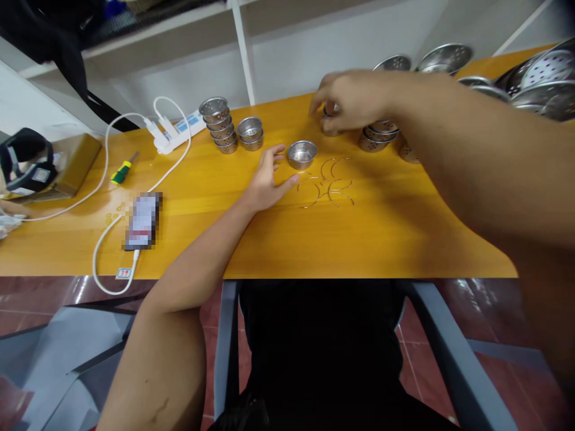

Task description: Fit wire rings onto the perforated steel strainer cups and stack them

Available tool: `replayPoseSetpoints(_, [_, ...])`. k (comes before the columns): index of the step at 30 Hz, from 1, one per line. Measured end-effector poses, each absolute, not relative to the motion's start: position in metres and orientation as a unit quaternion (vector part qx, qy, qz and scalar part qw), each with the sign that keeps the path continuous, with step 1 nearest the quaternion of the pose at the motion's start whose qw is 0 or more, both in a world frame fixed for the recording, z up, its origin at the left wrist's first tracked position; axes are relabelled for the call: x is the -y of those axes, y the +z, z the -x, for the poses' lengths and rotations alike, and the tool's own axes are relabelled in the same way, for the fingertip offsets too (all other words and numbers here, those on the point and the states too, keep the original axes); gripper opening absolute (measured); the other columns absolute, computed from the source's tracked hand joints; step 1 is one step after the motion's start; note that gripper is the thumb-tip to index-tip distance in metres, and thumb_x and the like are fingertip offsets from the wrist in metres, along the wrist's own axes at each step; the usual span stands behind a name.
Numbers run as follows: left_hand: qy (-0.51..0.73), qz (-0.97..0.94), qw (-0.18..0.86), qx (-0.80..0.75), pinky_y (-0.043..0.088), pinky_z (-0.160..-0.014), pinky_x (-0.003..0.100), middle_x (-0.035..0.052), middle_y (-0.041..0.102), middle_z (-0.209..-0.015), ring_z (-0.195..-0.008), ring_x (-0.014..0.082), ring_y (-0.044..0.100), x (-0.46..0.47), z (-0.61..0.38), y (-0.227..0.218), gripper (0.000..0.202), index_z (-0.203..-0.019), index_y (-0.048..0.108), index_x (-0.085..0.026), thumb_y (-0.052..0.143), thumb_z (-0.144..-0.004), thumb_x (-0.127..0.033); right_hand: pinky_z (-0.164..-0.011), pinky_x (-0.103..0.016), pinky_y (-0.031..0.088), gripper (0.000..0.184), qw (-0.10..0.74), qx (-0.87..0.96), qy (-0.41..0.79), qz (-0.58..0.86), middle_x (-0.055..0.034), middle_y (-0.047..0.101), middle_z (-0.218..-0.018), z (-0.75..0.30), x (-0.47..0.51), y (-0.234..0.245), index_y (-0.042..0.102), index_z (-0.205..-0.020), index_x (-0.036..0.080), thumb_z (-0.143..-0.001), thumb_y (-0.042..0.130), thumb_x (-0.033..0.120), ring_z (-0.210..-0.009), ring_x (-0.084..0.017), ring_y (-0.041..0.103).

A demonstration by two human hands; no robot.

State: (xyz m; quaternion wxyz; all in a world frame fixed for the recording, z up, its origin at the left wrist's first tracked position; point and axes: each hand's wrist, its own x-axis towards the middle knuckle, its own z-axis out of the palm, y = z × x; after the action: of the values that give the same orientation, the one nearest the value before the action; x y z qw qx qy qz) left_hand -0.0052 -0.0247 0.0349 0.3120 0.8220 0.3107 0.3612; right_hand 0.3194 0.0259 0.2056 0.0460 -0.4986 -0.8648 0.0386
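My left hand (268,179) lies flat on the yellow wooden table (278,239), fingers spread, its tips just left of a single small perforated steel cup (302,154). Several thin wire rings (327,184) lie on the table right of that hand. My right hand (350,100) reaches to the far side, fingers curled around a small steel cup (330,111) next to short stacks of the same cups (377,136).
Two more cup stacks (222,126) (250,133) stand at the back left, near a white power strip (173,133) with cables. A phone (142,220), a green-yellow screwdriver (123,169) and a box (67,164) lie at left. Steel strainer bowls (534,81) crowd the back right.
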Motion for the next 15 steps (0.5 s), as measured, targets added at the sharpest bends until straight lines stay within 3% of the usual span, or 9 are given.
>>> replayPoseSetpoints(2, [0.361,-0.815,0.318,-0.323,0.059,-0.148,0.066,0.0288,0.051,-0.200,-0.179,0.0440,0.068,0.022,0.005,0.031,0.114,-0.183,0.034,-0.030,0.083,-0.105,-0.098,-0.127,-0.050,0.063,0.038,0.032,0.887,0.099,0.450,-0.0093,0.085,-0.141,-0.315,-0.017,0.185,0.096,-0.139,0.024,-0.102,0.105,0.022,-0.128,-0.036,0.084])
replayPoseSetpoints(6, [0.358,-0.805,0.331,-0.339,0.056,-0.151,0.071,0.0310,0.046,-0.203,-0.184,0.0473,0.064,0.016,0.006,0.025,0.118,-0.182,0.030,-0.030,0.088,-0.102,-0.095,-0.118,-0.051,0.063,0.013,0.045,0.906,0.120,0.404,-0.0134,0.087,-0.129,-0.304,0.002,0.145,0.093,-0.120,0.023,-0.109,0.088,0.021,-0.119,-0.038,0.084])
replayPoseSetpoints(10, [0.360,-0.802,0.328,-0.345,0.051,-0.157,0.074,0.0328,0.038,-0.208,-0.194,0.0510,0.052,0.009,0.007,0.019,0.130,-0.190,0.020,-0.031,0.097,-0.099,-0.085,-0.116,-0.053,0.063,0.017,0.152,0.898,0.132,0.392,-0.0161,0.088,-0.130,-0.290,0.030,0.136,0.091,-0.122,0.025,-0.120,0.075,0.031,-0.118,-0.039,0.084])
replayPoseSetpoints(12, [0.367,-0.803,0.320,-0.344,0.045,-0.162,0.074,0.0319,0.042,-0.205,-0.198,0.0514,0.047,0.008,0.007,0.017,0.136,-0.192,0.018,-0.030,0.101,-0.098,-0.081,-0.118,-0.054,0.063,0.022,0.198,0.899,0.149,0.361,-0.0158,0.088,-0.134,-0.283,0.048,0.143,0.091,-0.127,0.026,-0.125,0.074,0.040,-0.122,-0.039,0.084])
replayPoseSetpoints(15, [0.381,-0.796,0.318,-0.346,0.040,-0.167,0.072,0.0258,0.054,-0.199,-0.196,0.0492,0.052,0.009,0.008,0.020,0.132,-0.192,0.021,-0.030,0.104,-0.098,-0.071,-0.121,-0.057,0.064,0.032,0.222,0.893,0.177,0.348,-0.0154,0.087,-0.144,-0.282,0.073,0.159,0.092,-0.143,0.030,-0.127,0.077,0.053,-0.128,-0.041,0.084])
